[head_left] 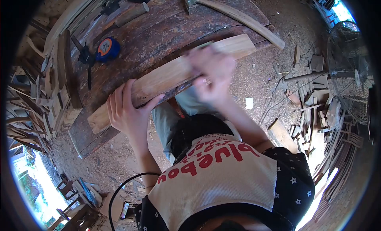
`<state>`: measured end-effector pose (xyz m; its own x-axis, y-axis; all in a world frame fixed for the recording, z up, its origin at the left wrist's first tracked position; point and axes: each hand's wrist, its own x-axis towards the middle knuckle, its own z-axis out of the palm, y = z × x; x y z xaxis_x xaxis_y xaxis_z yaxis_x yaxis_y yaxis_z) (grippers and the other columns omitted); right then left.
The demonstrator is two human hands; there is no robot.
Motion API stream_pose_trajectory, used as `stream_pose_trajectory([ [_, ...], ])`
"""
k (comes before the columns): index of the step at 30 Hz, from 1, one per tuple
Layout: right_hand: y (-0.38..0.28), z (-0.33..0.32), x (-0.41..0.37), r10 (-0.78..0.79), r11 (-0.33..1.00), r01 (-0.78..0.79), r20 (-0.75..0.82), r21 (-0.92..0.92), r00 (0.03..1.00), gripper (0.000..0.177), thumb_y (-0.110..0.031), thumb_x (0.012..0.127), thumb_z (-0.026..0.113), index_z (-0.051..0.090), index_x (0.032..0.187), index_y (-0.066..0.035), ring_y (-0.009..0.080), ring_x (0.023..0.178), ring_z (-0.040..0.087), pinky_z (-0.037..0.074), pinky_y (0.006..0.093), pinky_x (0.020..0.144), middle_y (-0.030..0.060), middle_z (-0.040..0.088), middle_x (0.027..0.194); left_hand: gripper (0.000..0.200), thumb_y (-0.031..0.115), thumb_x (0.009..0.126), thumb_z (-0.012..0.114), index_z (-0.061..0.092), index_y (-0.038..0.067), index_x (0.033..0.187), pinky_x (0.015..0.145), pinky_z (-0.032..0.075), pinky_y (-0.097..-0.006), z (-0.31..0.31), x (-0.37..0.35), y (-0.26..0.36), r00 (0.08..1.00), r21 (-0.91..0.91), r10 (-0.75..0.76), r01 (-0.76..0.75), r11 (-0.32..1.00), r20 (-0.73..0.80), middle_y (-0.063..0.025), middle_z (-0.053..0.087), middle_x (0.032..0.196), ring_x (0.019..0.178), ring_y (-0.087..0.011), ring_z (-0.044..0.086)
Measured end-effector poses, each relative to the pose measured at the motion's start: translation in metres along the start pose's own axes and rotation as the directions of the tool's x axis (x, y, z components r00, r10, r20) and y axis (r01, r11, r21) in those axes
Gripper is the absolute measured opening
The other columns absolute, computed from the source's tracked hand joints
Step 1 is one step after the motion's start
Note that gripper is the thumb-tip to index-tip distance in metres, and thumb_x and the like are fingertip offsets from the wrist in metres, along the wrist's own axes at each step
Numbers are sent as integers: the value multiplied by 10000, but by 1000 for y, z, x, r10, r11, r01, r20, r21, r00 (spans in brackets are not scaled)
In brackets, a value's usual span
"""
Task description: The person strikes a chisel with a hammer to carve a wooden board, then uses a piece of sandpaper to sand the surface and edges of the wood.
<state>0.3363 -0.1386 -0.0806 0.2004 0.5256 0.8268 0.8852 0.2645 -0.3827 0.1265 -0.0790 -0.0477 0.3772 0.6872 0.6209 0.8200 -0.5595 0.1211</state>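
A long, pale wooden board lies at a slant across the near side of a worn workbench. My left hand grips the board toward its left end, fingers over the top face and thumb along the near edge. Farther right, my right hand is over the board and smeared by motion. A dark greenish edge shows by its fingers, but whether it holds something I cannot make out. A blue tape measure with an orange label sits on the bench, beyond my left hand.
A hammer-like tool with a long wooden handle lies along the bench's far right. A wooden-handled tool is at the back left. Wood pieces crowd the left, offcuts the right floor, near a wire-caged fan.
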Motion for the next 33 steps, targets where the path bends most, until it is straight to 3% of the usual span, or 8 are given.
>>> stream_pose_trajectory([
  [5, 1, -2, -2, -200, 964, 216, 115, -153, 973, 430, -423, 950, 348, 696, 1012, -179, 147, 988, 587, 321, 392, 910, -28, 676, 1022, 671, 579, 508, 788, 647, 139, 995, 848, 492, -399, 0, 1, 0, 1000, 16, 9, -8, 1000, -6, -17, 620, 931, 876, -249, 603],
  [9, 76, -48, 13, -48, 918, 21, -59, -396, 997, 497, -407, 982, 263, 708, 920, -193, 137, 930, 572, 252, 374, 929, -51, 681, 991, 637, 489, 526, 826, 652, 141, 1030, 767, 501, -381, 0, -1, 1, 1000, 14, 12, -12, 1000, -15, -12, 634, 966, 889, -246, 609],
  [12, 53, -24, 6, -12, 960, -30, -151, -277, 989, 502, -406, 980, 265, 704, 914, -173, 147, 940, 561, 258, 375, 926, -48, 685, 979, 634, 493, 529, 823, 653, 139, 1026, 766, 502, -382, 0, 0, 3, 1000, 14, 1, 0, 1000, -9, -14, 634, 970, 888, -248, 609],
  [16, -13, 7, -7, -53, 995, 53, 9, -86, 999, 549, -450, 981, 220, 704, 974, -190, 139, 1017, 576, 253, 377, 955, -35, 682, 1032, 628, 492, 530, 823, 656, 137, 1020, 773, 501, -386, 0, 0, 1, 1000, 31, 27, -27, 999, -15, -18, 633, 966, 886, -251, 609],
  [19, 12, -10, -5, -152, 963, 167, 86, -211, 985, 530, -457, 983, 226, 705, 994, -233, 127, 1003, 580, 248, 380, 950, -61, 679, 1055, 624, 493, 529, 822, 656, 138, 1016, 775, 499, -389, -1, 1, 2, 1000, 15, 21, -21, 1000, -19, -19, 632, 962, 883, -255, 608],
  [24, 78, -54, 4, 15, 907, -44, -71, -419, 997, 490, -426, 982, 265, 705, 975, -210, 116, 872, 556, 243, 366, 897, -56, 680, 1034, 673, 604, 526, 773, 644, 140, 997, 836, 493, -409, 1, 1, 3, 1000, 17, 3, -3, 1000, -18, -16, 619, 933, 869, -261, 604],
  [28, -23, 5, -8, 8, 988, 4, 73, -155, 997, 465, -484, 940, 336, 707, 984, -208, 121, 991, 559, 241, 393, 958, -64, 670, 1055, 673, 604, 524, 774, 646, 139, 993, 829, 493, -403, 1, 0, 2, 1000, 21, 7, -7, 1000, -5, -16, 621, 932, 873, -263, 606],
  [33, 39, -34, 3, -104, 922, 128, 84, -364, 991, 391, -353, 955, 352, 714, 950, -206, 117, 970, 567, 241, 398, 987, -48, 690, 983, 674, 619, 535, 766, 647, 143, 997, 811, 500, -403, 1, 0, 0, 1000, 35, 16, -16, 999, -10, -14, 622, 936, 878, -256, 610],
])
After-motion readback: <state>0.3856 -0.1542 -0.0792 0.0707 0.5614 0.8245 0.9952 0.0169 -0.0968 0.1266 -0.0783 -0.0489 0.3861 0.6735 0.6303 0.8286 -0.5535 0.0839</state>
